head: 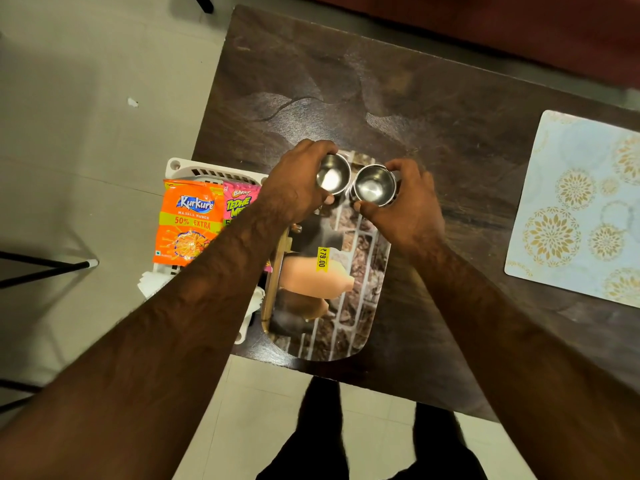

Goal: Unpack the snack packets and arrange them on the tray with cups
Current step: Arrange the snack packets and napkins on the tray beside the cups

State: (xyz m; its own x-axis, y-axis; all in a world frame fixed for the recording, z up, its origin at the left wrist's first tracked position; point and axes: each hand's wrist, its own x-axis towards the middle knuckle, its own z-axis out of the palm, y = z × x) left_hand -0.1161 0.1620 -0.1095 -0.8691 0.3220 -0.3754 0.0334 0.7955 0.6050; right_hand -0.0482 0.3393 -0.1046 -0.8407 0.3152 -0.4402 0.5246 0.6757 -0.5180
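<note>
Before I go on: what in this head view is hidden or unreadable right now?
1. Head view: pink packet, mostly covered by the left forearm, so its name is cut short.
2. Head view: whether the left cup and right cup, gripped by the left hand and right hand, touch the tray; fingers hide their bases.
3. Head view: white basket contents, under the orange packet.
4. Head view: placemat, cut off by the right edge.
</note>
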